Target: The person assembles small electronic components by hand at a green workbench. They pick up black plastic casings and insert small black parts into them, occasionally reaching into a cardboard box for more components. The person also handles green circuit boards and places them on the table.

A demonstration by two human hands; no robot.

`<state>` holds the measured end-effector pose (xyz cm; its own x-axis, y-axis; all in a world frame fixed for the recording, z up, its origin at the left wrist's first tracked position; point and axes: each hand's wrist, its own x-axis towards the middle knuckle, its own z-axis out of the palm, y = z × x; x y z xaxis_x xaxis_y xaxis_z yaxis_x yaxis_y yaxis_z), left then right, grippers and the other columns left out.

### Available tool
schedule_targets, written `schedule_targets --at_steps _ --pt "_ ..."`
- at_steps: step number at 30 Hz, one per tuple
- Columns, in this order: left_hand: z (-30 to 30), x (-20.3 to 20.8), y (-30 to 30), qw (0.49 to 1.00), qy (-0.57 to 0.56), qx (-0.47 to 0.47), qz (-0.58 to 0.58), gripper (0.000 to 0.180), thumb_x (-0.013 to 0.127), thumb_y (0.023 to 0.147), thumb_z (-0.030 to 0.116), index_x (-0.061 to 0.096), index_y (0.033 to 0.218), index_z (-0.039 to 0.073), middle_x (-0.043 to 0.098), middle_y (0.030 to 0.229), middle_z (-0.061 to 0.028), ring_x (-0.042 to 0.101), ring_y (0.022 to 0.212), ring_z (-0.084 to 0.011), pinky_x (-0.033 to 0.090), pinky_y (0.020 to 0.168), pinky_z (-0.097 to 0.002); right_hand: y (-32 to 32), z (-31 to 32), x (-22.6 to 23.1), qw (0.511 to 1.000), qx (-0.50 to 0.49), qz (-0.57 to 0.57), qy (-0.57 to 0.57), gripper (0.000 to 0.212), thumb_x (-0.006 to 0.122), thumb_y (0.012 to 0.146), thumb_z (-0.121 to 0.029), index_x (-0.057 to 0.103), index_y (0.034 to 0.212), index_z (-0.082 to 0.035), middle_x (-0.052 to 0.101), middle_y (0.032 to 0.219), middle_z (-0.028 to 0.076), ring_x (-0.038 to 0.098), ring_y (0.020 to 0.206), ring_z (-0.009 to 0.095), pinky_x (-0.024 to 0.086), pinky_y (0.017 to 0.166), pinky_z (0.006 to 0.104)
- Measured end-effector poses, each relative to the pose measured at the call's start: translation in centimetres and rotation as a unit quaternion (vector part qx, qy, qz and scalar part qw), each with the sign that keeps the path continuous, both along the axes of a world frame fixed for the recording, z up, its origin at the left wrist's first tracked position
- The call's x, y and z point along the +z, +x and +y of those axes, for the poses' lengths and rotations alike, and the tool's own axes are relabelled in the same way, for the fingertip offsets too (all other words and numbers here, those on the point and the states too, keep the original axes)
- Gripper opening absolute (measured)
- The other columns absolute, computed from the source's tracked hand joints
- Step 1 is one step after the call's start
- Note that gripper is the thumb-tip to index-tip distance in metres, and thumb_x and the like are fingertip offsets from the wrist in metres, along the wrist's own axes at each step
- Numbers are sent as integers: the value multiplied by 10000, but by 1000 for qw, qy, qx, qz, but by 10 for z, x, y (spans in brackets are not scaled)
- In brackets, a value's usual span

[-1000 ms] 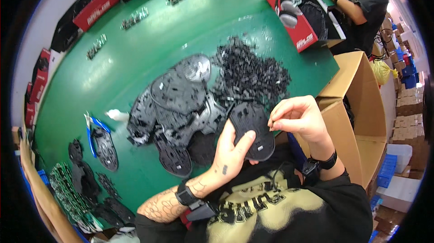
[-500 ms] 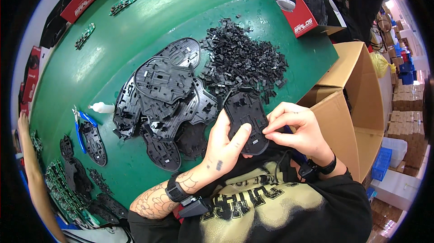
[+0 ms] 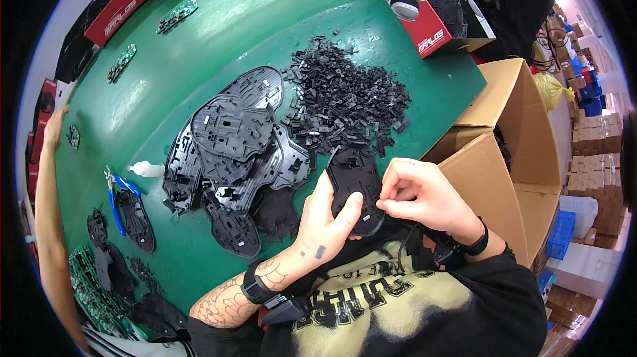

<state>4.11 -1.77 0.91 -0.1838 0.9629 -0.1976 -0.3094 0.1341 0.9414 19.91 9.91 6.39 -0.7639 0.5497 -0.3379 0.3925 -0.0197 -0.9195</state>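
My left hand [image 3: 323,217] is closed around a black plastic shell [image 3: 352,174], its thumb lying on the inner face and the fingers behind. The shell is held up near my chest, ribs and slots toward me. At the shell's right edge, my right hand [image 3: 424,192] pinches thumb and forefinger together; whatever is between them is too small to make out. Beyond the shell lies a heap of small black plastic pieces [image 3: 352,95]. To the left of it, several larger black shells [image 3: 232,128] are stacked loosely on the green table [image 3: 219,32].
An open cardboard box [image 3: 478,158] stands at my right. Blue-handled cutters [image 3: 117,204] and a white bottle [image 3: 147,169] lie left. Green circuit boards [image 3: 89,290] crowd the lower left. A co-worker's arm [image 3: 52,224] reaches along the left edge. A red box [image 3: 424,25] sits far right.
My right fingertips have shifted slightly along the shell's edge. The co-worker's arm at left reaches farther out, and a small circuit board now lies near that hand. The whole view has shifted slightly.
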Motion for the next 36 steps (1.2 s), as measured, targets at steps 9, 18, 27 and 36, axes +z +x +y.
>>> schedule_targets --at_steps 9,18,27,36 --pt "5 9 0 992 -28 10 -125 391 498 960 104 365 1321 31 593 1009 -80 610 681 -115 502 483 -236 6 37 -14 941 -147 -34 301 121 740 747 -73 699 851 -25 629 775 40 577 657 106 436 556 249" --pt "5 8 -2 987 1 13 -160 417 442 963 179 325 1334 27 609 1004 -136 631 661 -170 501 459 -246 -2 42 -24 968 -114 4 223 88 726 782 -61 683 842 -14 625 794 39 600 711 112 487 635 244" --pt "6 6 -3 989 17 -11 -147 442 436 994 266 302 1343 29 623 1030 -159 670 733 -216 532 530 -252 -14 28 -12 977 -69 197 52 214 636 836 59 682 1041 19 624 886 29 595 796 89 494 704 227" --pt "5 5 -2 987 15 -14 -157 459 449 1013 226 285 1398 38 582 1173 -131 677 887 -213 563 647 -262 -24 13 -4 965 -83 110 224 95 738 738 39 704 815 -3 655 981 87 615 884 134 488 765 261"
